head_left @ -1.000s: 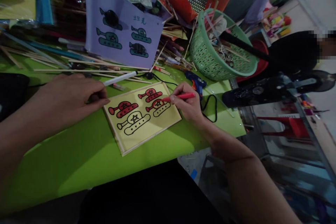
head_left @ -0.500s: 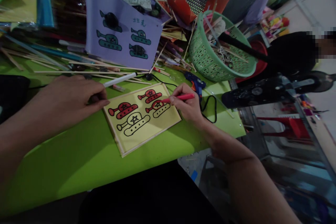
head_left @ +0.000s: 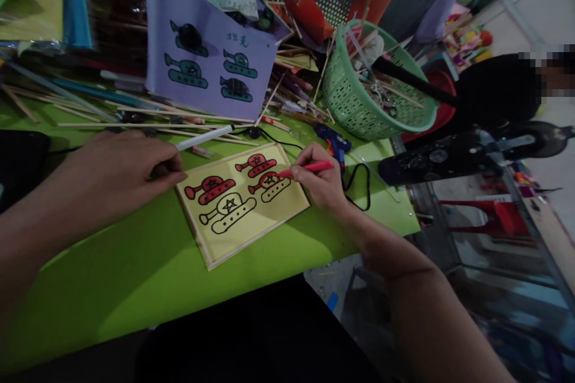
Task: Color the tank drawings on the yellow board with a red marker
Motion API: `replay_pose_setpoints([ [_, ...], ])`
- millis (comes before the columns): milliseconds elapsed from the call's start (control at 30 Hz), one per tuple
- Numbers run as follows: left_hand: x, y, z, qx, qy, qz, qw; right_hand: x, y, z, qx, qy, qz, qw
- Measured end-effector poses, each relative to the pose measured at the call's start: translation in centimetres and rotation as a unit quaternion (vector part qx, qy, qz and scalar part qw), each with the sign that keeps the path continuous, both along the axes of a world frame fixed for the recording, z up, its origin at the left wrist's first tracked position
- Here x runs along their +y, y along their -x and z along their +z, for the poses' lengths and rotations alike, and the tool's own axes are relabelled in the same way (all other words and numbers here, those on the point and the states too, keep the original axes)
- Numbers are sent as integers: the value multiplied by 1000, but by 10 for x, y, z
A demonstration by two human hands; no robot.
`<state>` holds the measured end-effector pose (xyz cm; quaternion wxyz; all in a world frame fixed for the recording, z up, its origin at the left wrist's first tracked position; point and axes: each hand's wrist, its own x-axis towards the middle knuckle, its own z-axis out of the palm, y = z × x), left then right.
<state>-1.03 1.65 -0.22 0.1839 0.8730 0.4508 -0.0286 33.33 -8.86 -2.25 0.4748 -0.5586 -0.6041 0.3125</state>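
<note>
A yellow card (head_left: 242, 224) edged with thin wooden sticks lies on the green table. It bears tank drawings in black outline with stars; two are filled red, one is partly red and one is uncoloured. My right hand (head_left: 318, 176) is closed on a red marker (head_left: 317, 166), its tip at the partly red tank. At the card's left edge my left hand (head_left: 130, 161) rests with fingers curled and thumb by the corner; what its fingers hold, if anything, is hidden. A white marker (head_left: 206, 136) sticks out from behind those fingers; whether they grip it is unclear.
A purple sheet (head_left: 211, 24) with green tanks stands behind the card. Wooden sticks (head_left: 179, 127) lie scattered there. A blue glue gun (head_left: 335, 142) with a black cord is beyond my right hand. Farther right are a green basket (head_left: 359, 105) and a dark bottle-like object (head_left: 422, 158).
The red marker and both hands stay in nearly the same place. The whole view has shifted very slightly; no clear difference in the colouring shows.
</note>
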Motion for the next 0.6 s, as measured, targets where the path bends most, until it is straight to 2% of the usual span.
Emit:
replay_pose_setpoints([
  [600, 1, 1, 2, -10, 3, -2, 1000, 2, 2, 2, -6, 18, -12, 1000],
])
